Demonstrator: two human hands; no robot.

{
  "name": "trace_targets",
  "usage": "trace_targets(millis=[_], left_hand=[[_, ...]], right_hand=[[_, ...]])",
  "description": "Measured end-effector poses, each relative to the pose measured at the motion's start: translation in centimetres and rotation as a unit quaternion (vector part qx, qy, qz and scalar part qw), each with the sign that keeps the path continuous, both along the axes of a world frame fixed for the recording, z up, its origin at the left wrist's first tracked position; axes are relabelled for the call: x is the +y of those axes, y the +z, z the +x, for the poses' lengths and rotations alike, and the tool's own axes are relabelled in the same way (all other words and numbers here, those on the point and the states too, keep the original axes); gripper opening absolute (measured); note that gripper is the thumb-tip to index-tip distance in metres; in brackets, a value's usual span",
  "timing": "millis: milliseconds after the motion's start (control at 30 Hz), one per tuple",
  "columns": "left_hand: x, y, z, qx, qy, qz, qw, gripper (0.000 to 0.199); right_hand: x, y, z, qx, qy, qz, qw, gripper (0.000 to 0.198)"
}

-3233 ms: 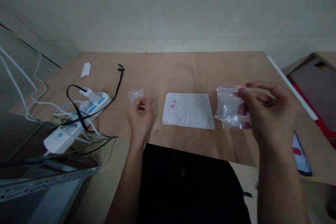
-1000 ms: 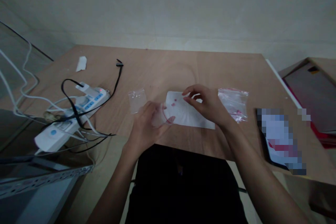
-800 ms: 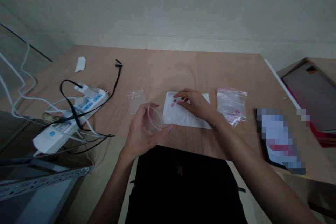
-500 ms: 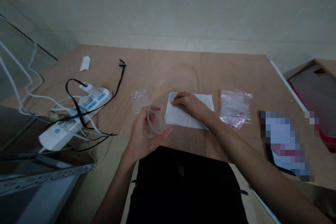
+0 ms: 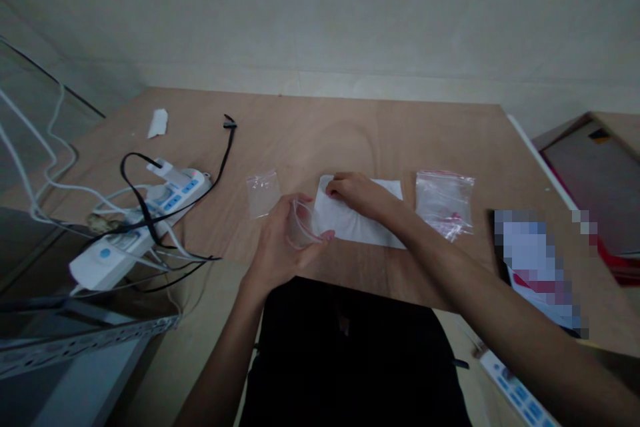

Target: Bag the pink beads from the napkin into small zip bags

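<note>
My left hand (image 5: 274, 243) is curled round a small clear plastic bag (image 5: 303, 224), its mouth spread wide between thumb and fingers and facing right. My right hand (image 5: 356, 192) lies over the upper left of a white cloth-like sheet (image 5: 367, 230). Its fingers are bent and pressed together at the sheet; whatever they pinch is too small or hidden to see. Left of the sheet, another small clear bag (image 5: 263, 195) lies flat. On the right side is a larger clear zip bag (image 5: 444, 199) with pinkish-red bits at its lower end.
A white power strip (image 5: 107, 260) with tangled black and white cables sits at the left edge of the wooden table (image 5: 300, 127). A white paper scrap (image 5: 158, 123) lies at the back left. At the right rests a phone-like device (image 5: 533, 260), partly blurred. Another power strip (image 5: 517, 390) is below.
My left hand has shifted slightly right with the open bag, closer to the white sheet. My right hand stays at the sheet, its fingers drawn in a little more. The view has moved slightly.
</note>
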State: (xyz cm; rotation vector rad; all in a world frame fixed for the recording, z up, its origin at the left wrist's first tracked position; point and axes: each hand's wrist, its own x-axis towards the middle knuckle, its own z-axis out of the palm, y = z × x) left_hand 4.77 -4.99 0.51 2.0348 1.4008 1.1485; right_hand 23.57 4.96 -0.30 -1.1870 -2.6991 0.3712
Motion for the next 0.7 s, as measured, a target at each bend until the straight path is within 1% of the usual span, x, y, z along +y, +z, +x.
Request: trace_targets(millis=[100,400,533,600,700], left_hand=[[0.5,-0.2,0.2,0.007,0.0,0.006,1.0,0.046],[1.2,-1.0,0.6,0.033,0.002,-0.011,0.999,0.044],[1.4,-1.1,0.7,0.049,0.003,-0.003,0.999,0.043],[1.6,-1.1,0.8,0.051,0.006,-0.011,0.999,0.042],[1.9,-1.0,1.3,0.036,0.007,-0.017,0.999,0.038]], right_hand=[[-0.1,0.0,0.3,-0.006,-0.008,0.01,1.0,0.024],[-0.5,0.2,0.7,-0.006,-0.031,0.024,0.999,0.022],[-0.9,1.0,0.6,0.012,-0.045,0.04,0.998,0.019],[-1.7,2.1,0.5,0.082,-0.069,0.043,0.993,0.016],[-3.6,4.2,0.3,0.244,-0.085,0.008,0.966,0.013]])
